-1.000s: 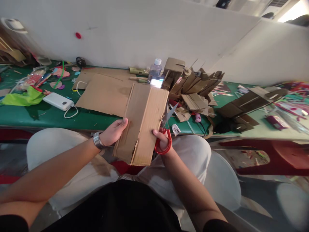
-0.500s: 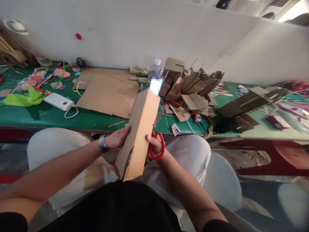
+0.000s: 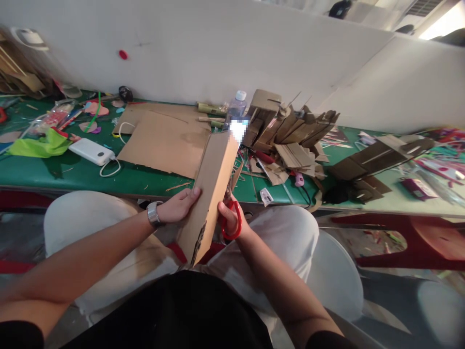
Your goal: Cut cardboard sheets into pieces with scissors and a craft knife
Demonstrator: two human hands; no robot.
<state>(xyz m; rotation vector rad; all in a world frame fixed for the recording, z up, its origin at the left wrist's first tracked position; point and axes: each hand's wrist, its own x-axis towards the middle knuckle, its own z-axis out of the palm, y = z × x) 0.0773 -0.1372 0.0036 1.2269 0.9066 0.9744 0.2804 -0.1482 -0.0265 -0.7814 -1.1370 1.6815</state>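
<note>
My left hand (image 3: pixel 178 206), with a watch at the wrist, grips the left side of a folded brown cardboard piece (image 3: pixel 209 189) held up over my lap. Its thumb lies on the cardboard's face. My right hand (image 3: pixel 232 220) is closed round the red handles of a pair of scissors (image 3: pixel 230 213). The blades sit against the cardboard's right edge and are mostly hidden behind it.
A green table (image 3: pixel 72 174) stands in front, holding a large flat cardboard sheet (image 3: pixel 163 140), a white power bank (image 3: pixel 90 151), a water bottle (image 3: pixel 237 104) and a heap of cardboard offcuts (image 3: pixel 290 135). A red stool (image 3: pixel 417 237) is at the right.
The cardboard has been folded narrower and turned edge-on. My right hand with the scissors moved left, close against its right edge.
</note>
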